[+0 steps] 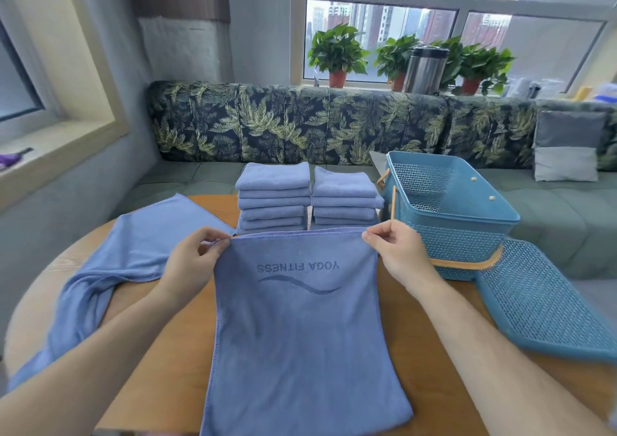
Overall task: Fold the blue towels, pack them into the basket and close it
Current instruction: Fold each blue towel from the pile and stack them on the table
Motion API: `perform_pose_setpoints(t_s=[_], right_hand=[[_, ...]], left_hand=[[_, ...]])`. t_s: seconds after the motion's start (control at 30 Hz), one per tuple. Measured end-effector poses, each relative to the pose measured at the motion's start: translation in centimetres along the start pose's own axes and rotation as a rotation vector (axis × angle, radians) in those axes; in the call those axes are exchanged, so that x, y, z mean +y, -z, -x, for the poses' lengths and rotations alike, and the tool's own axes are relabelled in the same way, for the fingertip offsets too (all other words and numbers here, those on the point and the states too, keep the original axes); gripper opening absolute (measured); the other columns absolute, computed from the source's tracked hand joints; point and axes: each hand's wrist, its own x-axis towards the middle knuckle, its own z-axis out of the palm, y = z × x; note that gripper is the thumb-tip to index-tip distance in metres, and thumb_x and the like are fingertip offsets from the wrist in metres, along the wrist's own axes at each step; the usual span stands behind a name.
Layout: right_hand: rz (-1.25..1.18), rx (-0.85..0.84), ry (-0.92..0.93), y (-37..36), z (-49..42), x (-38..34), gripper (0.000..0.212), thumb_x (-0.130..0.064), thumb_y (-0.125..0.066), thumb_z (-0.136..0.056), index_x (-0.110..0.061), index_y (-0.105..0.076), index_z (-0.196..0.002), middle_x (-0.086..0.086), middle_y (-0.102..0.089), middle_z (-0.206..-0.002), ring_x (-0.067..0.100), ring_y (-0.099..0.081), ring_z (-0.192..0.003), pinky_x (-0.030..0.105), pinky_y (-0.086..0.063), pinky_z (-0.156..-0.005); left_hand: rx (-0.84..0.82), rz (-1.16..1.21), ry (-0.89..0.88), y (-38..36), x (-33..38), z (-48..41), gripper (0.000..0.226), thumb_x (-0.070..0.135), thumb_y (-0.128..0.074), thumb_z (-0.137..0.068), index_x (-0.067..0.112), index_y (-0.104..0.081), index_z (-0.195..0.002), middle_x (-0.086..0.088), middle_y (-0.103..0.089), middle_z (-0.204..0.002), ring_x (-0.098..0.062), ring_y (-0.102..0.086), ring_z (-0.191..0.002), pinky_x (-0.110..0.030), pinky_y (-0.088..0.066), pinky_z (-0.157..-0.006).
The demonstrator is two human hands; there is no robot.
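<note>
In the head view, the only one we have, we judge the task to be well into its folding stage, with packing not begun. Two stacks of folded blue towels, the left stack (273, 198) and the right stack (345, 198), stand side by side at the far edge of the desk (167, 352), each several towels high. The towel in hand (300, 328) lies stretched toward us with its printed side up, and its near end drops over the desk's near edge. The left grip (197, 258) pinches its far left corner between thumb and fingertips, and the right grip (397, 252) pinches the far right corner the same way, so the far hem is taut between them. We read this as the start of a fold, with no crease made yet in this towel.

One more loose towel (133, 252) lies crumpled and unfolded at the left, partly hanging off the desk, so at least two towels remain to be folded.

The basket (460, 248) sits open just right of the stacks with its wooden handle (467, 263) lowered toward us, and we see no towel inside it. Its lid (547, 302) lies flat on the desk in front of it, at the right. What is left, then: finish this fold, fold the loose towel, move both stacks into the basket, and set the lid on
</note>
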Motion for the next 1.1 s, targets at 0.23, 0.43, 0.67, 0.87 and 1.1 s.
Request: perform_pose_setpoints(t_s=[0.23,0.43,0.67,0.87,1.1], right_hand=[[0.076,-0.026,0.092,4.8,3.4,-4.2,0.011,-0.019,-0.073,-0.093,-0.021,-0.065,-0.086,0.008,-0.071,-0.089,0.027,-0.066,-0.08,0.047,-0.055,-0.075],[0.15,-0.113,0.206,7.9,4.1,-8.2,0.014,-0.019,-0.065,-0.098,-0.029,-0.065,-0.109,-0.001,-0.07,-0.093,0.013,-0.061,-0.085,0.024,-0.046,-0.082],[0.317,-0.041,0.183,5.9,0.2,-11.0,0.013,-0.022,-0.061,-0.1,-0.03,-0.06,-0.089,-0.007,-0.066,-0.096,0.013,-0.061,-0.089,0.033,-0.049,-0.085],[0.198,0.022,0.2,5.3,-3.6,-13.5,0.013,-0.018,-0.061,-0.1,-0.026,-0.062,-0.11,-0.009,-0.062,-0.096,0.011,-0.06,-0.081,0.023,-0.044,-0.071],[0.331,-0.067,0.25,6.2,-1.0,-13.1,0.012,-0.018,-0.059,-0.101,-0.028,-0.061,-0.096,-0.009,-0.06,-0.086,0.004,-0.053,-0.074,0.013,-0.037,-0.063]], left_hand=[[-0.059,0.071,-0.065,4.3,4.6,2.0,0.022,0.016,-0.068,-0.095,0.034,-0.07,-0.083,-0.003,-0.07,-0.085,-0.019,-0.062,-0.075,-0.032,-0.053,-0.068],[-0.085,-0.023,-0.197,7.7,9.7,2.0,0.018,0.013,-0.065,-0.096,0.03,-0.071,-0.099,0.007,-0.067,-0.077,-0.008,-0.061,-0.067,-0.021,-0.049,-0.073],[0.015,-0.137,-0.174,7.3,12.5,-1.8,0.015,0.016,-0.062,-0.098,0.026,-0.066,-0.087,0.001,-0.069,-0.083,-0.017,-0.057,-0.072,-0.024,-0.046,-0.066],[0.059,-0.052,-0.18,8.2,15.7,-5.4,0.013,0.014,-0.06,-0.099,0.021,-0.066,-0.09,-0.003,-0.067,-0.085,-0.017,-0.056,-0.074,-0.025,-0.047,-0.068],[-0.001,0.033,-0.162,9.0,14.3,-4.0,0.007,0.017,-0.064,-0.096,0.02,-0.067,-0.09,0.0,-0.065,-0.084,-0.015,-0.055,-0.076,-0.034,-0.046,-0.075]])
